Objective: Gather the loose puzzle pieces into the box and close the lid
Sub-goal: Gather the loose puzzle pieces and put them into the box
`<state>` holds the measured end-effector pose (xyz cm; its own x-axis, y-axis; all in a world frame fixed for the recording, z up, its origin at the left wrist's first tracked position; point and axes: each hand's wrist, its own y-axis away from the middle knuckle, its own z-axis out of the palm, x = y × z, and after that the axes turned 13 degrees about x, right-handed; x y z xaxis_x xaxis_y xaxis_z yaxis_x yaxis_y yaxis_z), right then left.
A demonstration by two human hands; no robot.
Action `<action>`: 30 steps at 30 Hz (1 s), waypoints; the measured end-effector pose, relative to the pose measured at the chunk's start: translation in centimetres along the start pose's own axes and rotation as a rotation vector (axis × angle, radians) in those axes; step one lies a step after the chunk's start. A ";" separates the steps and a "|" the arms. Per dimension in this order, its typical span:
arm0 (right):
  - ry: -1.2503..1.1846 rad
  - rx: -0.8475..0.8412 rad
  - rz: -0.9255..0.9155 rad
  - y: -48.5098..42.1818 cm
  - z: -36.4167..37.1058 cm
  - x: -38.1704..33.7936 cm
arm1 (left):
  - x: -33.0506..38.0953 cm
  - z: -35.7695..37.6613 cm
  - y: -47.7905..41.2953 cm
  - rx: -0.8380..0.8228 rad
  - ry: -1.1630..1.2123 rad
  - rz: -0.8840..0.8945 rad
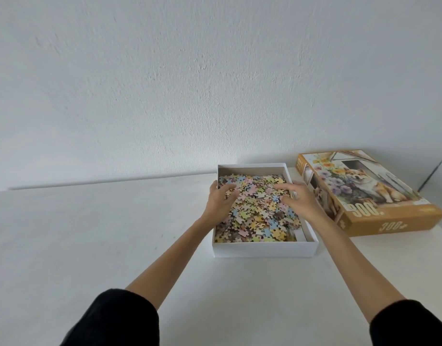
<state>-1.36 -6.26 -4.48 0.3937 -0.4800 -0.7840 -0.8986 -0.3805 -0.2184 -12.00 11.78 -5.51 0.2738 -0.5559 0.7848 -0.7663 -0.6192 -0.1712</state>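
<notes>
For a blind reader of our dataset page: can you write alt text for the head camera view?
A person's left hand and right hand reach into an open white box filled with pastel puzzle pieces on a white table. The orange lid, printed with a dog and flowers, lies right of the box, near the wall.
</notes>
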 end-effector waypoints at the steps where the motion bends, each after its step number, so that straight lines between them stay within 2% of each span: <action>1: -0.006 0.002 0.003 0.5 0.4 -0.4 | -0.5 -0.6 0.2 0.010 0.000 -0.007; 9: -0.050 -0.002 -0.027 5.4 4.6 -8.2 | -4.4 -8.9 3.3 0.088 0.018 0.002; 19: -0.089 -0.031 -0.048 14.7 14.1 -17.6 | -12.5 -22.5 9.1 0.117 -0.039 0.015; 27: -0.058 -0.029 -0.052 20.0 18.1 -20.4 | -16.5 -27.0 13.8 0.114 -0.011 0.038; 30: 0.002 -0.047 -0.063 21.1 19.0 -20.9 | -17.5 -27.4 14.8 0.078 -0.091 -0.005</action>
<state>-32.22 10.79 -3.78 0.4498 -0.4550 -0.7685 -0.8618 -0.4469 -0.2399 -44.07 27.54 -5.42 0.3317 -0.5984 0.7293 -0.7180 -0.6615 -0.2163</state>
